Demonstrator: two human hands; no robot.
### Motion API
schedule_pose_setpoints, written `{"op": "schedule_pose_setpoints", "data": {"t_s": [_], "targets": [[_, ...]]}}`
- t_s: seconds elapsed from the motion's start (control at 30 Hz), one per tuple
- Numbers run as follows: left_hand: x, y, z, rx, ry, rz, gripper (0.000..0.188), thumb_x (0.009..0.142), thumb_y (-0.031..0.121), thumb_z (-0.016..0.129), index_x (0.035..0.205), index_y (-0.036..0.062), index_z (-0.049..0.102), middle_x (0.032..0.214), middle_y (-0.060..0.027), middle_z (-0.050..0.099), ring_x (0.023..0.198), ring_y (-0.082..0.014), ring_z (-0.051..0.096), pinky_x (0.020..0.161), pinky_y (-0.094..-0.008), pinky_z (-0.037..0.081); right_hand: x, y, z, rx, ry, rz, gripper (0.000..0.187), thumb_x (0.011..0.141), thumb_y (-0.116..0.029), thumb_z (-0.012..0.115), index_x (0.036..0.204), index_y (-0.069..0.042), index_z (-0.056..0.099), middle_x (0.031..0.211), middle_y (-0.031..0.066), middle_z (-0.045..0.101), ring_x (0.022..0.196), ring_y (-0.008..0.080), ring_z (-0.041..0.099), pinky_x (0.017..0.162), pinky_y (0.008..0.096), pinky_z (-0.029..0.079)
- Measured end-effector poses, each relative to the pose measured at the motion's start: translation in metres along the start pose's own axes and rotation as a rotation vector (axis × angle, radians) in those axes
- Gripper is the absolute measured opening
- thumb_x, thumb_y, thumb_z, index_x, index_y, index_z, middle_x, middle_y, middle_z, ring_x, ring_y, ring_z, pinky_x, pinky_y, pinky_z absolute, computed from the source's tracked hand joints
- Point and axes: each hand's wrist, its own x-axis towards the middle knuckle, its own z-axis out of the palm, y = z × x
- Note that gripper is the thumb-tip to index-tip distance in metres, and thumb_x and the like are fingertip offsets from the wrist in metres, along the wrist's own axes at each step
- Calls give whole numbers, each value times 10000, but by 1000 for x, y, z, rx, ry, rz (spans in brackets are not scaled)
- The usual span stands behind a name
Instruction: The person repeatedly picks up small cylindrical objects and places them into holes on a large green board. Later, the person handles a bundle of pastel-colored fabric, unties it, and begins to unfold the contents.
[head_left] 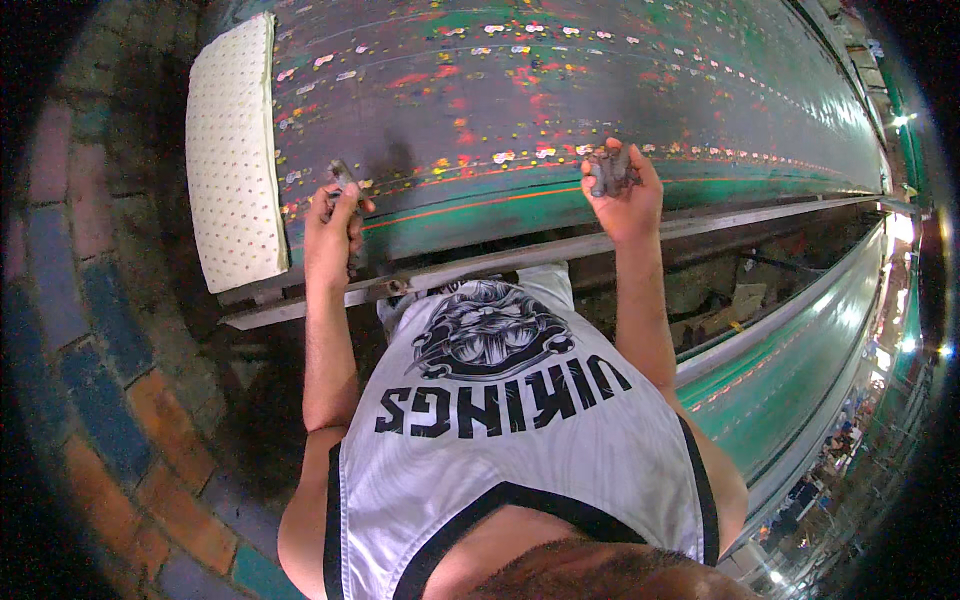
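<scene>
Above the near edge of a long stained table, both of my hands are raised. My left hand is closed around a small grey object that sticks up past the thumb. Its kind is too small to make out, and a dark part shows below the fingers. My right hand, palm up, has its fingers curled round a crumpled dark grey rag. The table's surface is grey with a green border, dotted with red, yellow and white marks.
A cream cloth with small dots covers the table's left end. A metal rail runs along the near edge. To the right lies a second long green table, past a gap holding clutter. Coloured paving covers the floor at left.
</scene>
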Motion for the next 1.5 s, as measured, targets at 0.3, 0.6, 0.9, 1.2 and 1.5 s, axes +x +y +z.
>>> {"op": "schedule_pose_setpoints", "data": {"t_s": [0.3,0.6,0.9,1.2,1.5], "targets": [[8,-11,277,492,-115,305,442,1039,414,716,1194,5,658,882,-123,775,820,-205,755,747,-373,570,44,-199,-117,-1048,323,-646,358,979,-276,818,1222,-19,763,1084,45,680,912,146,641,786,297,518],[15,-48,412,1185,124,255,437,1028,369,674,1407,168,586,976,-242,768,918,-464,744,773,-553,581,93,-319,-159,-1822,98,-1000,348,819,-357,930,1069,-131,841,1105,146,624,1020,309,668,867,412,561],[-23,-43,424,878,146,348,526,978,289,763,1459,154,598,917,-224,755,842,-424,745,714,-514,565,129,-331,-195,-1636,189,-534,384,889,-402,871,1100,-87,812,1021,126,624,896,268,665,818,423,552],[-35,-60,521,868,-91,470,440,942,240,800,1345,111,678,984,-214,767,819,-403,749,733,-502,586,137,-366,-223,-886,292,-362,393,967,-364,838,1201,-63,745,1009,-18,651,838,81,623,662,250,487],[-14,-52,721,341,-193,92,400,980,248,779,1320,81,652,842,13,627,693,-121,582,599,-289,493,105,-581,-347,-972,387,-447,413,958,-407,832,1159,-52,769,989,-18,697,817,83,639,618,272,452]]}}
